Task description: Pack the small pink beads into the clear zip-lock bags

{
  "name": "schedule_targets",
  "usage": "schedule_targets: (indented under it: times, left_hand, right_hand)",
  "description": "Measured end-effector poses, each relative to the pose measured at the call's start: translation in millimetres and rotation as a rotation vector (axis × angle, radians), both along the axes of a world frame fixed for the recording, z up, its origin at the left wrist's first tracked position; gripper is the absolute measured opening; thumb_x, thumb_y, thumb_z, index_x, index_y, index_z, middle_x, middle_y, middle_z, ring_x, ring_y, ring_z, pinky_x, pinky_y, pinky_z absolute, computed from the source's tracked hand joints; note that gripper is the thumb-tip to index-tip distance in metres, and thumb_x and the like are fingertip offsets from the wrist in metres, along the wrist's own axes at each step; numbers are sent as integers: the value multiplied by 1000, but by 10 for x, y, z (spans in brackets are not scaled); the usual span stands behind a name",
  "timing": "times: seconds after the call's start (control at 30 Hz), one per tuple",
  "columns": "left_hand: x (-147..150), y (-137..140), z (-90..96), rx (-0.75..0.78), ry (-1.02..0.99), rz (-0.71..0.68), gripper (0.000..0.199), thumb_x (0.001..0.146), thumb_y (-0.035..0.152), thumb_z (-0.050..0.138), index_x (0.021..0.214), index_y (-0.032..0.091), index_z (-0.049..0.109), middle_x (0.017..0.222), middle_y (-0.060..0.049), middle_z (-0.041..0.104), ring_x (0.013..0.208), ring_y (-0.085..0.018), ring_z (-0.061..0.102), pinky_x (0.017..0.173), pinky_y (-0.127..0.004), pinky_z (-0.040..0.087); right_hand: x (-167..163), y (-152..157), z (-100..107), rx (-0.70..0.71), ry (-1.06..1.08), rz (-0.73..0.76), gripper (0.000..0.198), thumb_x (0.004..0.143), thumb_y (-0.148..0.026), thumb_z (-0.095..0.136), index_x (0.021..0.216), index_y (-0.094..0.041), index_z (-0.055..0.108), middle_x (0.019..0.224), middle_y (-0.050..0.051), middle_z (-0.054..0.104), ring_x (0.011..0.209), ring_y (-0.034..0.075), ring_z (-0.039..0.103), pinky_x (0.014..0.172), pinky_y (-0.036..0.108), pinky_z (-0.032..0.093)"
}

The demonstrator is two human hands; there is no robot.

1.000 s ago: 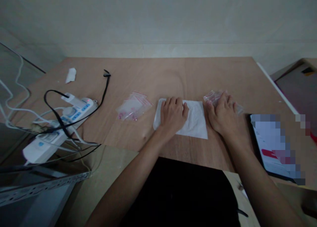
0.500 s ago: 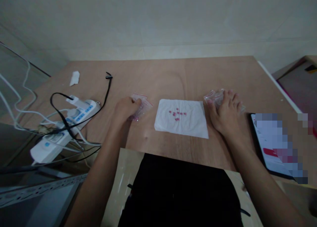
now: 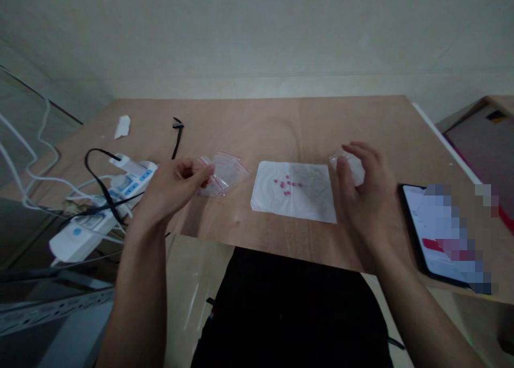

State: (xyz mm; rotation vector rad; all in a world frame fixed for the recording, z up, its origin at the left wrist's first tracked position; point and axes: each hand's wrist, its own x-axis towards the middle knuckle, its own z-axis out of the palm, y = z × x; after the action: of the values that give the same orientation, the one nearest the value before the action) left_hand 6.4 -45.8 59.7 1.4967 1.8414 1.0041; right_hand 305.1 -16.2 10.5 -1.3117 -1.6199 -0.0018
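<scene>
My left hand [image 3: 172, 187] is raised a little over the table, thumb and fingers pinched on the edge of a small clear zip bag [image 3: 214, 183] with a red seal line. Other clear zip bags [image 3: 236, 167] overlap just behind it. My right hand [image 3: 367, 188] has its thumb and fingers curved and apart, over more clear plastic bags [image 3: 355, 167] that it partly covers. Between both hands lies a white sheet [image 3: 313, 199], perhaps a tissue or pouch, with several small dark-pink pieces [image 3: 288, 185] grouped in its middle.
A phone [image 3: 437, 239] with a lit screen lies at the right. On the left, a white power strip [image 3: 96, 223] is tangled with white cables and a black cable [image 3: 177, 135]. A scrap of white paper [image 3: 122, 127] is near the back left. The wooden table [image 3: 257, 124] meets a wall.
My left hand has moved left and risen, drawing a zip bag from the others. My right hand has lifted, its fingers no longer spread flat on the bags.
</scene>
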Motion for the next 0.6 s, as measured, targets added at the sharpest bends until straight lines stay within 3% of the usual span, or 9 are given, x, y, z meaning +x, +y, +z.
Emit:
schedule_targets:
  times: [0.1, 0.17, 0.23, 0.37, 0.47, 0.53, 0.6]
  left_hand:
    - [305, -123, 71, 74, -143, -60, 28, 76, 34, 66, 55, 18, 58, 57, 0, 59, 55, -10, 51, 52, -22, 37]
    - [534, -159, 62, 95, -258, -131, 30, 78, 36, 68, 57, 18, 57, 55, 2, 56, 53, -9, 49, 51, -21, 37]
    - [739, -171, 25, 121, -401, -171, 30, 78, 38, 69, 59, 18, 57, 54, 3, 54, 52, -9, 49, 51, -21, 37]
    - [988, -174, -66, 123, -577, -209, 30, 80, 37, 68, 59, 17, 57, 56, 3, 56, 54, -9, 52, 54, -21, 41]
    - [1036, -183, -108, 94, -628, -247, 32, 81, 38, 67, 58, 17, 57, 54, 3, 56, 54, -9, 53, 57, -22, 43]
    - [1029, -200, -111, 67, -602, -290, 29, 80, 37, 67, 61, 17, 58, 58, 3, 59, 58, -9, 55, 61, -23, 44]
    - [1010, -231, -87, 26, -479, -335, 25, 80, 33, 66, 63, 17, 59, 61, 2, 60, 61, -10, 55, 62, -23, 43]
  right_hand:
    - [-368, -199, 265, -75, 108, 325, 15, 92, -26, 57, 93, -20, 71, 87, 6, 72, 82, 19, 67, 75, 34, 54]
    - [-562, -310, 384, -185, 182, 512, 11, 89, -27, 64, 90, -20, 73, 85, 3, 72, 74, 14, 65, 67, 28, 52]
    - [-659, -386, 434, -306, 271, 606, 10, 86, -28, 69, 88, -20, 74, 80, 1, 72, 70, 13, 63, 62, 25, 50]
    - [-593, -454, 419, -498, 476, 660, 12, 84, -30, 70, 80, -20, 76, 76, 1, 74, 72, 14, 66, 68, 27, 51]
    - [-485, -471, 410, -552, 551, 715, 20, 88, -30, 64, 76, -21, 77, 72, 0, 74, 71, 14, 68, 68, 27, 53]
    - [-437, -477, 407, -541, 486, 697, 24, 90, -28, 61, 74, -21, 77, 65, 0, 72, 65, 14, 68, 61, 25, 52]
    - [-403, -484, 397, -438, 315, 574, 24, 89, -24, 60, 72, -21, 76, 63, 1, 71, 60, 14, 66, 56, 25, 51]
